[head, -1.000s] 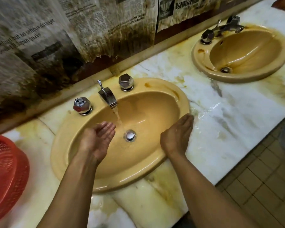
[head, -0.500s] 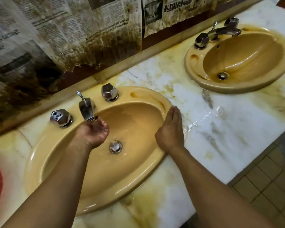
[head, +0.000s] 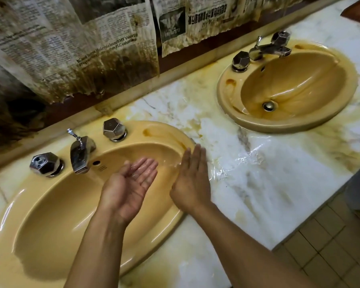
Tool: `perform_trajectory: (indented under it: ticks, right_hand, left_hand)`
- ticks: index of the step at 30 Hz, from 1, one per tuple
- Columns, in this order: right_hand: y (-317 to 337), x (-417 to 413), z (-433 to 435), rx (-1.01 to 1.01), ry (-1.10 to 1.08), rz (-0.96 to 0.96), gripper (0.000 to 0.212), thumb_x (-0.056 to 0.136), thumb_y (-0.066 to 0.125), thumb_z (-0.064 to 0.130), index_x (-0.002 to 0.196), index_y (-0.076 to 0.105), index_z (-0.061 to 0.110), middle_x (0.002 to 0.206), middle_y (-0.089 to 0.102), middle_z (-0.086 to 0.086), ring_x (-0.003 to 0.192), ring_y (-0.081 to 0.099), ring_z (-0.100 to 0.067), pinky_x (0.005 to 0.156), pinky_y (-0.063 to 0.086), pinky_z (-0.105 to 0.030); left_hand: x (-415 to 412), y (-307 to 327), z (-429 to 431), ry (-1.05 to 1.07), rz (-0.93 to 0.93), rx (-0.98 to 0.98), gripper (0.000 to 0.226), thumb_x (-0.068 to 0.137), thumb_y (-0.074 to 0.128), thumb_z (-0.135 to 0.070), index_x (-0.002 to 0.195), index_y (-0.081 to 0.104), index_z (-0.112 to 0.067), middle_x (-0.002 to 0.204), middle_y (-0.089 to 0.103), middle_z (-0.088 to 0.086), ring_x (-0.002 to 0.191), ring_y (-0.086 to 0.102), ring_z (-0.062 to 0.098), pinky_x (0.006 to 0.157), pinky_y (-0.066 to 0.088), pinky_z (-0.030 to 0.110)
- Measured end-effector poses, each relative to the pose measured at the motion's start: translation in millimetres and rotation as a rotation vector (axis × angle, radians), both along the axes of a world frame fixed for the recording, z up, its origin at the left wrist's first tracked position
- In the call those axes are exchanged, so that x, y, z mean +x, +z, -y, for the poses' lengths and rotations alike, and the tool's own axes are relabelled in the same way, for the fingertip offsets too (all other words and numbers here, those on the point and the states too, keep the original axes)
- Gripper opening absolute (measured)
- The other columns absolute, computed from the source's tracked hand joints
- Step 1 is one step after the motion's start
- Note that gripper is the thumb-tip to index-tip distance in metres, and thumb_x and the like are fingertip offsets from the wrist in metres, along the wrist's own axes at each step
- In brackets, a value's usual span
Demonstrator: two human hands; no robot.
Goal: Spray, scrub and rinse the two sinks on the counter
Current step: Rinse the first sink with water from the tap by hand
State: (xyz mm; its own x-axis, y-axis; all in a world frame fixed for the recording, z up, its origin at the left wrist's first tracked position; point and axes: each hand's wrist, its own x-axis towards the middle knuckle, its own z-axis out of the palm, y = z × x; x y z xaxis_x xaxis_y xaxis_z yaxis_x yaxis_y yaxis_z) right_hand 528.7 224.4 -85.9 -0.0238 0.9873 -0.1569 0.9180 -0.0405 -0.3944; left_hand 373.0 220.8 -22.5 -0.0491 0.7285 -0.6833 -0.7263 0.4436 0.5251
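Nearest the camera, two bare forearms reach up from the lower edge over the near sink, a mustard-yellow oval basin set into the tabletop. Its long axis runs along the wall, from lower left to upper right in the view, and its glossy bowl looks wet. The left hand hovers over the right part of the bowl, palm up, fingers nearly straight and lightly cupped, wet and holding nothing. Just beside it, the right hand lies palm down on the sink's right rim, fingers straight and together, pointing away towards the wall; it grips nothing. A sheet of water glistens on the white, yellow-stained marble just right of that hand. On the wall side of this sink stand a chrome spout, pointing down into the bowl, and a faceted chrome knob on either side, the left knob and the right knob; an orange-brown stain marks the rim to the right of them. Beige floor tiles show at the lower right. Farther along the tabletop, well apart, sits the far sink, the same yellow oval with its axis also along the wall, a metal drain in its bowl, brown staining on its rim and a chrome tap set at its wall side. Stained, tattered newspaper covers the wall behind.
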Motion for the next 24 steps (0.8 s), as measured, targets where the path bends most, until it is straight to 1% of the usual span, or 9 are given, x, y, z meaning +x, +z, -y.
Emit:
perform_trajectory:
  ticks: [3, 6, 9, 11, 14, 17, 19, 21, 24]
  right_hand:
    - [-2.3, 3.4, -57.3, 0.007, 0.178, 0.128, 0.095, 0.091, 0.052, 0.024, 0.162, -0.009, 0.004, 0.169, -0.019, -0.018, 0.156, -0.021, -0.032, 0.127, -0.005, -0.053]
    - [-7.7, 5.9, -84.5, 0.021, 0.301, 0.168, 0.088, 0.097, 0.047, 0.02, 0.164, -0.01, 0.014, 0.17, -0.021, -0.012, 0.157, -0.021, -0.028, 0.127, 0.001, -0.054]
    - [-13.7, 13.2, -58.7, 0.055, 0.287, 0.048, 0.081, 0.098, 0.045, 0.024, 0.165, 0.001, 0.012, 0.172, -0.016, -0.007, 0.157, -0.019, -0.023, 0.128, 0.004, -0.052]
    - [-18.7, 20.8, -24.1, 0.08, 0.239, -0.014, 0.079, 0.097, 0.043, 0.029, 0.165, 0.007, 0.008, 0.172, -0.012, -0.008, 0.158, -0.018, -0.022, 0.128, 0.006, -0.05]
    - [-25.7, 26.8, 14.7, 0.134, 0.186, -0.032, 0.075, 0.1, 0.026, 0.041, 0.163, 0.013, 0.004, 0.172, -0.007, -0.01, 0.159, -0.012, -0.023, 0.128, 0.007, -0.044]
    - [-27.1, 23.1, 18.6, 0.142, 0.145, -0.024, 0.077, 0.099, 0.021, 0.045, 0.163, 0.013, 0.003, 0.172, -0.01, -0.01, 0.159, -0.013, -0.022, 0.128, 0.005, -0.043]
    - [-25.8, 21.4, 16.9, 0.132, 0.145, -0.023, 0.078, 0.099, 0.019, 0.046, 0.163, 0.009, 0.003, 0.172, -0.014, -0.01, 0.158, -0.017, -0.021, 0.128, 0.003, -0.042]
    - [-22.0, 20.5, 13.5, 0.09, 0.148, -0.058, 0.08, 0.098, 0.014, 0.049, 0.164, 0.003, 0.004, 0.171, -0.019, -0.008, 0.157, -0.022, -0.02, 0.128, -0.002, -0.04]
    - [-19.8, 19.5, -9.9, 0.041, 0.128, -0.082, 0.086, 0.095, 0.004, 0.056, 0.163, -0.005, 0.005, 0.17, -0.022, -0.009, 0.156, -0.023, -0.022, 0.128, -0.004, -0.039]
  left_hand:
    - [-23.4, -11.7, 12.0, 0.148, -0.019, -0.032, 0.041, 0.112, 0.032, -0.023, 0.133, 0.057, 0.003, 0.129, 0.068, 0.023, 0.123, 0.065, 0.035, 0.1, 0.052, 0.043]
    - [-58.5, -15.5, 22.0, 0.257, -0.031, -0.094, 0.038, 0.111, 0.03, -0.019, 0.128, 0.058, 0.002, 0.126, 0.07, 0.022, 0.123, 0.064, 0.035, 0.099, 0.051, 0.044]
    - [-86.2, -10.6, 25.0, 0.322, -0.033, -0.134, 0.037, 0.11, 0.031, -0.018, 0.126, 0.056, 0.003, 0.119, 0.072, 0.022, 0.119, 0.066, 0.036, 0.096, 0.051, 0.045]
    - [-98.0, -11.0, 23.1, 0.305, -0.032, -0.153, 0.035, 0.11, 0.031, -0.019, 0.127, 0.053, 0.003, 0.12, 0.07, 0.023, 0.118, 0.065, 0.038, 0.098, 0.05, 0.046]
    - [-105.1, -9.1, 13.5, 0.262, -0.062, -0.205, 0.034, 0.111, 0.032, -0.02, 0.115, 0.056, 0.004, 0.117, 0.069, 0.021, 0.115, 0.064, 0.036, 0.103, 0.048, 0.044]
    - [-107.6, -11.8, -3.4, 0.317, -0.032, -0.282, 0.035, 0.111, 0.034, -0.021, 0.107, 0.063, -0.001, 0.093, 0.075, 0.012, 0.102, 0.068, 0.023, 0.09, 0.053, 0.039]
    - [-103.1, -18.2, -15.1, 0.352, -0.002, -0.318, 0.035, 0.11, 0.036, -0.02, 0.097, 0.065, -0.006, 0.084, 0.07, 0.006, 0.09, 0.066, 0.017, 0.079, 0.054, 0.037]
    - [-88.7, -23.8, -27.0, 0.328, 0.03, -0.307, 0.032, 0.11, 0.037, -0.017, 0.095, 0.065, -0.007, 0.085, 0.066, 0.006, 0.085, 0.063, 0.017, 0.078, 0.054, 0.034]
    - [-47.4, -20.7, -45.0, 0.196, 0.09, -0.217, 0.031, 0.108, 0.038, -0.011, 0.119, 0.066, -0.001, 0.107, 0.072, 0.016, 0.103, 0.069, 0.026, 0.092, 0.056, 0.036]
